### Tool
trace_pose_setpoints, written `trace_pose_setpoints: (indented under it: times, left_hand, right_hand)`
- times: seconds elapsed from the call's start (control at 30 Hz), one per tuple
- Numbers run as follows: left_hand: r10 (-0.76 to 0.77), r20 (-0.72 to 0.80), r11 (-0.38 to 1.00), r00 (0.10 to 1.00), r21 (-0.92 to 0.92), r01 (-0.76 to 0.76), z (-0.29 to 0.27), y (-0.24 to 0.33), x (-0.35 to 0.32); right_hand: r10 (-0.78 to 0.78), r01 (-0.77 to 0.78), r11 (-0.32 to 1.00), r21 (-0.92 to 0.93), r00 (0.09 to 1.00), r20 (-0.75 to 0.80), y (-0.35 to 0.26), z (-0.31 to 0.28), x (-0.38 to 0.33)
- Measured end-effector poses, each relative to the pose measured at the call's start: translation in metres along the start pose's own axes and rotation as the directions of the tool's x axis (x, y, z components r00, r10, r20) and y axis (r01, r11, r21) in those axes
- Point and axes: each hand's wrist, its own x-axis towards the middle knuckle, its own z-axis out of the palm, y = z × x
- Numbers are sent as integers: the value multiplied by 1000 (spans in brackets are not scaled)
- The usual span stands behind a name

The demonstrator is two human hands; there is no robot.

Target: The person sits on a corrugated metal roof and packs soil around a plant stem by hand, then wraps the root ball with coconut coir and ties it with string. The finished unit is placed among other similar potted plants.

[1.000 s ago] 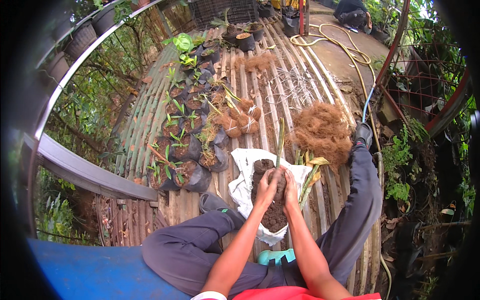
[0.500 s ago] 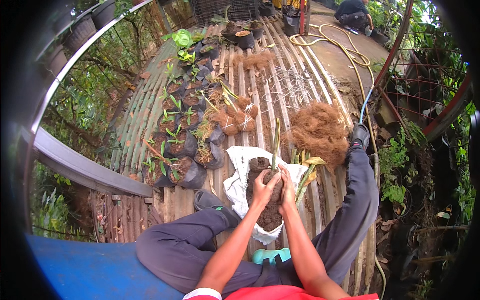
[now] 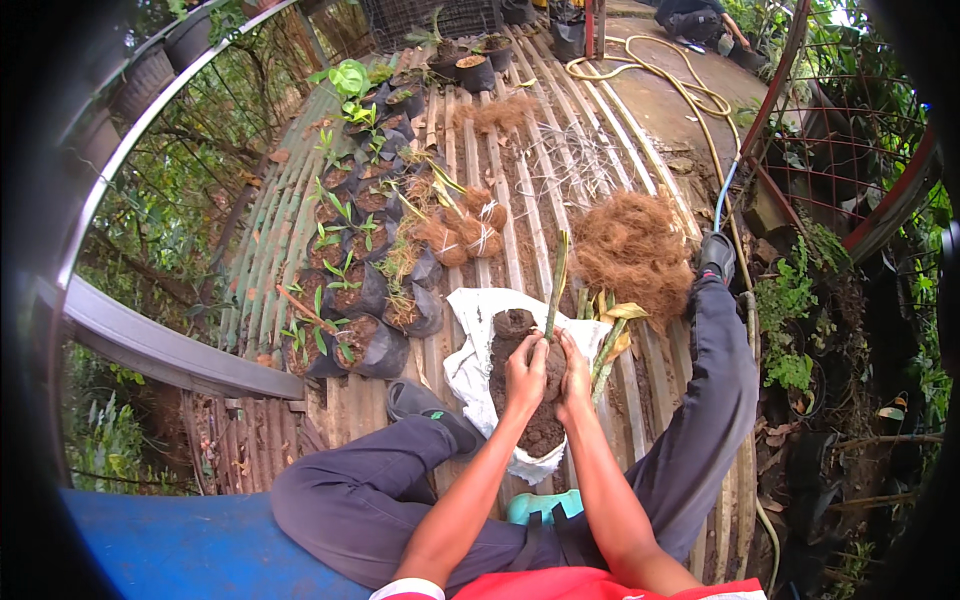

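My left hand (image 3: 524, 372): fingers curled shut around the left side of a dark soil clump (image 3: 551, 368), pressing it in.
My right hand (image 3: 574, 376): fingers closed on the right side of the same clump, thumb close to my left one; the two hands touch.
Cutting (image 3: 555, 282): a thin green stem rises nearly upright out of the clump, between my thumbs.
Soil heap (image 3: 512, 345): dark, loose, lying just under and around my hands.
White sack (image 3: 468, 362): spread flat under the heap, on the slatted bamboo floor (image 3: 520, 215).
Spare cuttings (image 3: 606, 322): green and yellowing stems lying just right of my hands, on the sack's edge.
Coconut fibre (image 3: 632, 250): a brown tangled pile beyond the cuttings, near my right foot (image 3: 716, 254).
Fibre-wrapped balls (image 3: 462, 232): several tied bundles further out on the left.
Black nursery bags (image 3: 352, 310): rows with small green plants, left of the sack.
Hose (image 3: 668, 82): yellow, looped far off at the top.
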Motion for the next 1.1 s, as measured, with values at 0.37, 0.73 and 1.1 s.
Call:
trace_pose_setpoints:
  times: [0.37, 0.73, 1.1]
  left_hand:
    - [146, 72, 989, 987, -30, -145, 4, 27, -16]
    - [107, 104, 980, 989, -182, -86, 1, 32, -8]
    - [-131, 114, 941, 985, -299, 159, -4, 52, -1]
  right_hand:
    - [-38, 44, 998, -45, 990, 139, -16, -8, -2]
    - [-74, 87, 994, -68, 982, 176, -33, 10, -15]
    - [38, 21, 988, -151, 926, 376, -41, 4, -11]
